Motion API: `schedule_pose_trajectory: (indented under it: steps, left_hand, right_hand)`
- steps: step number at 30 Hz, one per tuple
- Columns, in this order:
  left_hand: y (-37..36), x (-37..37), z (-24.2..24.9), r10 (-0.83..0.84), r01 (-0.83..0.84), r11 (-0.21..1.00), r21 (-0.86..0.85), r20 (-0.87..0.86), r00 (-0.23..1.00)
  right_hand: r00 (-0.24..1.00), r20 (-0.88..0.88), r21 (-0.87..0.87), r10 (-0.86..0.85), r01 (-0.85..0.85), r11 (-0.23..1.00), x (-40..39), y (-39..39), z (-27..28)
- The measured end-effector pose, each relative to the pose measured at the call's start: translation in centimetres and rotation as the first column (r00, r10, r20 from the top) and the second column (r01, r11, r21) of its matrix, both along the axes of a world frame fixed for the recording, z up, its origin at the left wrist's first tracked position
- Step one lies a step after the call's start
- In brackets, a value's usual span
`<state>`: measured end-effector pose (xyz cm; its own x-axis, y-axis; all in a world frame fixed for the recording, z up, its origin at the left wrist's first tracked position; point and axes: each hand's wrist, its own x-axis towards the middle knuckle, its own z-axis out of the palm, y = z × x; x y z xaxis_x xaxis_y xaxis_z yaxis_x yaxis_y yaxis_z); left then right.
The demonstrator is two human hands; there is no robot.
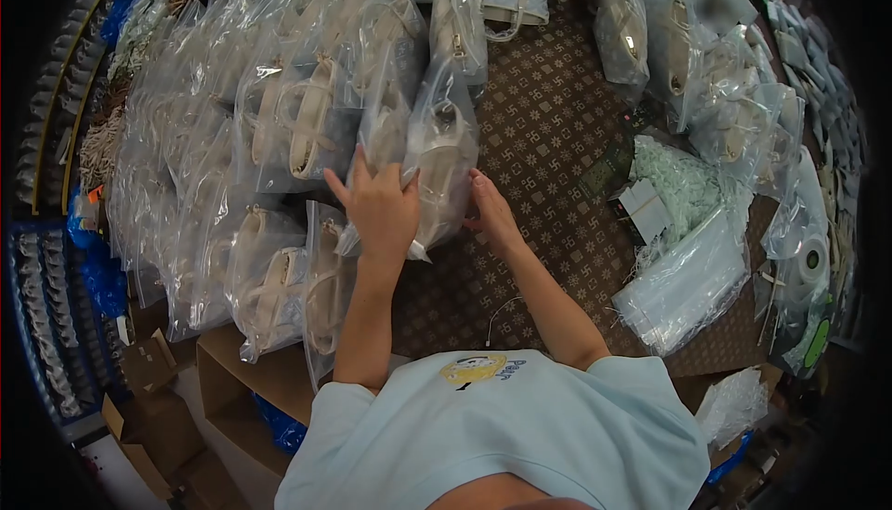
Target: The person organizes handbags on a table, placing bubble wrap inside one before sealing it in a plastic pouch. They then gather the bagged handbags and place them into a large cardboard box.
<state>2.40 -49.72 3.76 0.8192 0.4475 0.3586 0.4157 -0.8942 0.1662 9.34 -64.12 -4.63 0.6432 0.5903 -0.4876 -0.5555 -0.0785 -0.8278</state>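
Clear plastic [448, 92] veils the bag [444, 159] between open right hand [493, 216] and left hand [383, 208], grip unclear.

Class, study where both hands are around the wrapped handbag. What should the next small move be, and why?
Probably press the right hand gently inward to steady the wrapped handbag. It lies open at the bag's right edge, the left hand is spread at the left, and only patterned cloth lies beyond on the right, giving no side support.
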Motion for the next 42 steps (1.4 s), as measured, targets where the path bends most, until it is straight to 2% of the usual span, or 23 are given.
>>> schedule_pose_trajectory:
  steps: [3, 5, 6, 9, 12, 13, 15, 16, 18, 20, 21, 23, 24, 27, 29, 30, 31, 33, 35, 37, 39, 40, 42]
  left_hand:
    - [-0.2, -0.8, 0.4, 0.011, -0.008, 0.999, -0.034, 0.078, 0.997]
    - [-0.3, -0.8, 0.6, 0.093, -0.096, 0.988, -0.119, -0.026, 0.995]
    - [-0.5, -0.9, 0.5, 0.069, -0.070, 0.990, -0.119, -0.013, 0.998]
    - [-0.8, -1.2, 0.3, 0.008, -0.006, 0.999, -0.043, 0.032, 0.999]
    - [-1.2, -1.2, 1.3, 0.052, -0.052, 0.999, 0.005, -0.069, 0.996]
    - [-1.6, -1.1, 1.9, 0.033, -0.033, 0.999, -0.002, 0.046, 0.998]
    - [-2.7, -1.0, 3.6, -0.006, 0.006, 1.000, 0.003, 0.169, 0.986]
    - [-3.7, -1.2, 4.8, -0.147, 0.160, 0.986, -0.043, 0.218, 0.965]
    - [-5.6, -0.3, 5.4, -0.295, 0.324, 0.944, -0.067, 0.268, 0.917]
    - [-7.5, 0.9, 5.4, -0.542, 0.624, 0.714, -0.318, 0.314, 0.780]
    - [-8.3, 1.8, 5.3, -0.554, 0.631, 0.711, -0.309, 0.306, 0.774]
    - [-9.8, 4.5, 5.1, -0.399, 0.525, 0.431, -0.734, 0.367, 0.840]
    - [-10.4, 6.2, 4.7, -0.268, 0.457, 0.323, -0.829, 0.383, 0.884]
    - [-11.3, 13.6, 2.4, 0.139, 0.313, -0.021, -0.950, 0.307, 0.941]
    - [-10.1, 18.0, -0.2, 0.143, 0.108, -0.075, -0.991, 0.096, 0.985]
    - [-10.2, 19.0, -1.0, 0.161, 0.213, -0.163, -0.963, 0.187, 0.969]
    - [-10.3, 19.8, -2.6, 0.154, 0.218, -0.165, -0.962, 0.193, 0.969]
    - [-10.1, 20.2, -5.8, 0.254, 0.423, 0.012, -0.906, 0.412, 0.875]
    - [-9.5, 20.5, -5.4, 0.269, 0.384, 0.033, -0.923, 0.378, 0.886]
    - [-8.3, 20.8, -5.6, 0.282, 0.336, 0.075, -0.939, 0.343, 0.896]
    - [-7.6, 21.2, -4.7, 0.286, 0.358, 0.093, -0.929, 0.369, 0.884]
    - [-7.3, 21.6, -3.9, 0.305, 0.379, 0.107, -0.919, 0.393, 0.867]
    - [-5.8, 22.0, -2.4, 0.269, 0.338, 0.131, -0.932, 0.362, 0.893]
  right_hand:
    - [1.000, 0.001, 0.030, 0.002, -0.002, 1.000, 1.2, -1.2, 0.4]
    - [0.903, 0.426, 0.016, -0.053, 0.051, 0.999, 3.5, -2.0, -0.2]
    - [0.813, 0.554, 0.026, -0.181, 0.200, 0.979, 6.0, -2.7, 0.4]
    - [0.321, 0.907, 0.077, -0.273, 0.510, 0.856, 15.1, -6.3, 4.8]
    - [-0.195, 0.980, 0.129, 0.050, 0.797, 0.590, 23.7, -8.6, 7.8]
    - [-0.206, 0.978, 0.144, 0.045, 0.806, 0.574, 26.1, -8.9, 7.9]
    - [-0.093, 0.956, -0.052, 0.279, 0.881, 0.471, 30.2, -9.3, 7.5]
    - [-0.092, 0.958, -0.044, 0.271, 0.889, 0.457, 31.1, -9.1, 7.5]
    - [0.440, 0.840, -0.540, 0.319, 0.740, 0.402, 32.8, -8.2, 7.4]
    - [0.423, 0.857, -0.515, 0.296, 0.726, 0.456, 35.2, -8.6, 5.5]
    - [0.402, 0.867, -0.499, 0.295, 0.701, 0.510, 35.3, -8.6, 5.6]
    - [0.243, 0.906, -0.415, 0.347, 0.670, 0.615, 31.9, -8.0, 5.5]
    - [0.110, 0.950, -0.295, 0.292, 0.625, 0.723, 29.0, -7.9, 6.2]
    - [0.083, 0.946, -0.317, 0.312, 0.432, 0.845, 21.9, -8.0, 6.1]
    - [0.148, 0.915, -0.393, 0.375, 0.129, 0.910, 17.7, -8.9, 7.2]
    - [0.177, 0.880, -0.441, 0.441, -0.041, 0.896, 17.0, -9.3, 7.5]
    - [0.175, 0.881, -0.441, 0.440, -0.031, 0.897, 17.7, -10.0, 7.9]
    - [0.104, 0.993, -0.068, 0.054, 0.133, 0.989, 19.8, -11.8, 8.3]
    - [-0.258, 0.961, 0.112, 0.097, 0.687, 0.718, 25.0, -14.1, 10.4]
    - [-0.253, 0.942, 0.168, 0.220, 0.924, 0.343, 31.7, -15.8, 7.3]
    - [0.085, 0.996, -0.063, -0.032, 0.896, 0.441, 35.0, -16.1, 4.8]
    - [0.079, 0.996, -0.055, -0.038, 0.900, 0.432, 35.5, -16.3, 5.1]
    - [0.296, 0.954, -0.274, 0.037, 0.821, 0.500, 35.9, -16.4, 5.3]
